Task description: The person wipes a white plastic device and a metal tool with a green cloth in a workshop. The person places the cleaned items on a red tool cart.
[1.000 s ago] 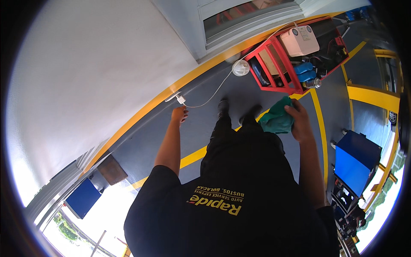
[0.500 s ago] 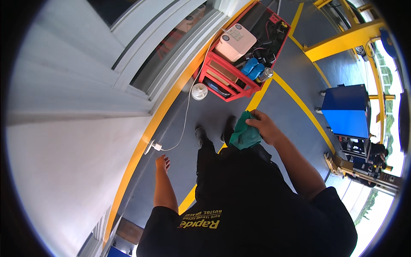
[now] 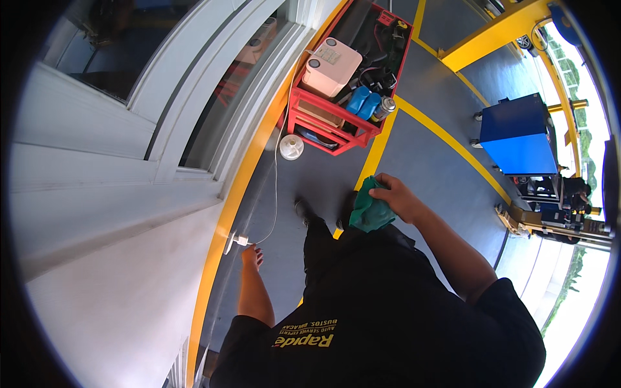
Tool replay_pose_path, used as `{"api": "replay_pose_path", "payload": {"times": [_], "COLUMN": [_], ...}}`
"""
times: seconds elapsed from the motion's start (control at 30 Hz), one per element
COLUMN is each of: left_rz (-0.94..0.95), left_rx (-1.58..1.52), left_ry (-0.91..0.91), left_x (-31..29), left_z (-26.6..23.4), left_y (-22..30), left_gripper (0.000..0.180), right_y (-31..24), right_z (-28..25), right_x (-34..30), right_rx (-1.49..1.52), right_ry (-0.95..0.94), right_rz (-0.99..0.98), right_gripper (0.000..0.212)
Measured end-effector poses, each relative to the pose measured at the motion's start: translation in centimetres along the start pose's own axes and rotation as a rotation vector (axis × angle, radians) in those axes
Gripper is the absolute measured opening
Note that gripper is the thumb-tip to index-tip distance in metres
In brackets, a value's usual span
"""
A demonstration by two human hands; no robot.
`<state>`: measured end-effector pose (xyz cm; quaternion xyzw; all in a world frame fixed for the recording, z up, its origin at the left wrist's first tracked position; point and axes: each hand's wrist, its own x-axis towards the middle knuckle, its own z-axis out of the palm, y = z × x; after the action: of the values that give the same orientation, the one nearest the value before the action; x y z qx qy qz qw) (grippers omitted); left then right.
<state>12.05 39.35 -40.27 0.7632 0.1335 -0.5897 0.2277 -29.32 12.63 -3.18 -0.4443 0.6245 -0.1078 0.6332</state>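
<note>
My right hand (image 3: pixel 396 198) is closed around a crumpled green cloth (image 3: pixel 371 212), which hangs in front of my dark trousers. On the left side, my left hand (image 3: pixel 251 257) hangs low with loosely bent fingers and nothing visible in it. In the picture it lies just below a white plug (image 3: pixel 241 240) at the wall outlet (image 3: pixel 229 243). A white cord (image 3: pixel 276 207) runs from the plug up toward a red tool cart (image 3: pixel 333 141). Whether my left fingers touch the cord, I cannot tell.
On the cart sit a pale pink box-shaped device (image 3: pixel 332 68), blue bottles (image 3: pixel 363 101) and a spray can (image 3: pixel 385 107). A round white object (image 3: pixel 292 147) rests on the floor beside it. Farther right stands a blue cabinet on casters (image 3: pixel 517 136), beneath a yellow lift arm (image 3: pixel 491 35).
The view has shifted, and the cart and blue cabinet appear farther left. My left hand now appears closer beneath the plug. The green cloth stays in my right hand.
</note>
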Motion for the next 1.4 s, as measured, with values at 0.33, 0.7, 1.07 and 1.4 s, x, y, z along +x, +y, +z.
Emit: {"api": "replay_pose_path", "payload": {"times": [0.33, 0.7, 1.07, 1.4], "left_rz": [0.112, 0.426, 0.294, -0.506], "left_rx": [0.245, 0.5, 0.632, 0.604], "left_ry": [-0.295, -0.803, -1.455, -1.624], "left_x": [-7.3, -25.1, -42.8, -46.4], "left_z": [6.0, 21.2, 39.1, 49.4], "left_y": [2.5, 9.5, -5.8, -16.0], "left_gripper": [0.033, 0.036, 0.054, 0.069], "right_y": [2.4, 9.7, 23.6, 30.8], "right_z": [-2.7, -9.2, -15.3, -17.7], "right_x": [-3.1, -12.1, -25.2, -32.8], "right_rx": [0.137, 0.373, 0.895, 1.296], "right_ry": [0.09, 0.257, 0.36, 0.447], "right_rz": [-0.085, -0.197, -0.33, -0.618], "right_gripper": [0.041, 0.039, 0.039, 0.021]}}
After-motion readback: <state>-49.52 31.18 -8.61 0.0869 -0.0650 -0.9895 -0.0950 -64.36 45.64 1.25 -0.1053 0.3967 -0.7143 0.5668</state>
